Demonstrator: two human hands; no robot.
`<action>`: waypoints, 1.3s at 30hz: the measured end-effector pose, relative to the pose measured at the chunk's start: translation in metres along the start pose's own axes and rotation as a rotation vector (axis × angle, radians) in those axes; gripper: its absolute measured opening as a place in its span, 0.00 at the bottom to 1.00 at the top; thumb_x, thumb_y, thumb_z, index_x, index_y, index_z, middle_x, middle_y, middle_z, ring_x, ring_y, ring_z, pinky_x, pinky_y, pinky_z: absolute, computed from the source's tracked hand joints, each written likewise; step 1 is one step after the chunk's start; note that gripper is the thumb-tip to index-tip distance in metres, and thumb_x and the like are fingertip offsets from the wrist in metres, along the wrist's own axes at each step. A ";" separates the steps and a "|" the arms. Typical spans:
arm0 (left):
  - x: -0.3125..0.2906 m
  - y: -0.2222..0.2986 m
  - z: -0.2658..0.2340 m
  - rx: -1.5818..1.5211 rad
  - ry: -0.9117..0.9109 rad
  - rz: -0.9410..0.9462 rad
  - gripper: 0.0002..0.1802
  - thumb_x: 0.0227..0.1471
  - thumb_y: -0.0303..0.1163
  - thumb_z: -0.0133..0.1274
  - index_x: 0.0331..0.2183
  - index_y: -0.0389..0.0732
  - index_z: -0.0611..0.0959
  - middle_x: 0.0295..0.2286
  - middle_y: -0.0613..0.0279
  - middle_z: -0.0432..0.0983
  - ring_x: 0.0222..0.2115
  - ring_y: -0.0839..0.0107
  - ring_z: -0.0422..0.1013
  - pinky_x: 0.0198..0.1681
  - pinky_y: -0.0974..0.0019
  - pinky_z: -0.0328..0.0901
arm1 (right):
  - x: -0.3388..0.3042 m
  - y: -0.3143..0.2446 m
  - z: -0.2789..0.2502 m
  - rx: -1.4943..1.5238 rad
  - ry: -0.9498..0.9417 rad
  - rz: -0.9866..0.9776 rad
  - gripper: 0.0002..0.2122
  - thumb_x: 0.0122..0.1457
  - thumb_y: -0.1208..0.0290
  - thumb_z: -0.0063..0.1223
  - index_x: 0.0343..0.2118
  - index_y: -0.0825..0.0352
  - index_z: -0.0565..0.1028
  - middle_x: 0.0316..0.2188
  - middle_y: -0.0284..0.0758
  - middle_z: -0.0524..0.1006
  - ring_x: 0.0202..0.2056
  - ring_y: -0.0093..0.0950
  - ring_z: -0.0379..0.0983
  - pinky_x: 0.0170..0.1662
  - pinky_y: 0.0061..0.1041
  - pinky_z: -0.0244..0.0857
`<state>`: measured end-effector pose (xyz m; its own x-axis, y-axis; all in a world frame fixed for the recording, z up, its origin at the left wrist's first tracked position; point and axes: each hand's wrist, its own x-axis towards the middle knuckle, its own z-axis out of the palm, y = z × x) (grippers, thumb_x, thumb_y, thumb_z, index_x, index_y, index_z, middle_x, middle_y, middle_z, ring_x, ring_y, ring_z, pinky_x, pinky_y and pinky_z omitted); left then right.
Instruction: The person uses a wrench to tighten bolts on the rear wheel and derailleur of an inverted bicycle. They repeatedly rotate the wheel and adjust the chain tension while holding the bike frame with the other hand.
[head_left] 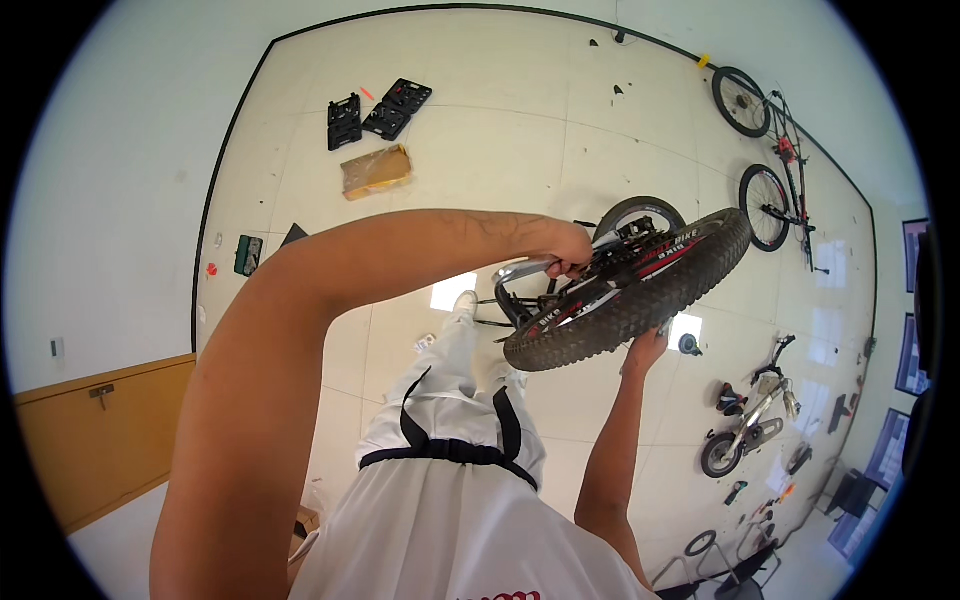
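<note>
A small bicycle with a thick knobbly tyre [628, 312] is raised in front of me and tilted, with its wheel toward me. My left hand [571, 250] reaches over from the left, its fingers curled in beside a silver curved part [525, 268] of the bicycle; what exactly they grip is hidden. From below, my right hand [647, 350] holds the wheel at the tyre's lower edge, and some of its fingers are out of sight behind the rubber. A second wheel [640, 213] shows behind the first.
Open black tool cases [397, 108] and a cardboard box [377, 172] lie on the tiled floor ahead to the left. At the far right a larger bicycle [795, 185] stands along the wall. A small silver bike frame [757, 420] and loose parts lie on the right.
</note>
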<state>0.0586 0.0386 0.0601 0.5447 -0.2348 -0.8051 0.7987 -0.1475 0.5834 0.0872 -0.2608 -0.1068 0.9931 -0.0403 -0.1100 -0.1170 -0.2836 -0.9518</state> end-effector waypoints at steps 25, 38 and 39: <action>0.007 -0.016 -0.019 -0.041 -0.056 -0.053 0.17 0.50 0.24 0.44 0.44 0.48 0.73 0.17 0.69 0.60 0.11 0.83 0.52 0.10 0.75 0.51 | -0.002 -0.003 0.003 -0.016 -0.024 -0.035 0.18 0.66 0.64 0.40 0.44 0.77 0.72 0.37 0.40 0.77 0.40 0.26 0.73 0.44 0.25 0.66; 0.001 0.028 -0.016 0.073 -0.135 -0.156 0.09 0.47 0.24 0.44 0.17 0.40 0.68 0.13 0.69 0.58 0.11 0.81 0.52 0.13 0.74 0.52 | 0.002 0.022 -0.023 0.270 -0.169 0.049 0.14 0.60 0.73 0.47 0.48 0.73 0.70 0.42 0.35 0.75 0.42 0.25 0.70 0.46 0.24 0.64; 0.002 0.030 -0.016 0.083 -0.138 -0.164 0.08 0.47 0.24 0.44 0.18 0.39 0.69 0.13 0.69 0.58 0.11 0.81 0.52 0.13 0.74 0.52 | 0.004 0.025 -0.025 0.308 -0.147 0.111 0.14 0.61 0.73 0.47 0.48 0.73 0.70 0.42 0.35 0.75 0.42 0.25 0.70 0.46 0.24 0.64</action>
<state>0.0875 0.0491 0.0739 0.3641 -0.3298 -0.8710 0.8471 -0.2715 0.4569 0.0880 -0.2923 -0.1239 0.9675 0.0903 -0.2361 -0.2385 0.0173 -0.9710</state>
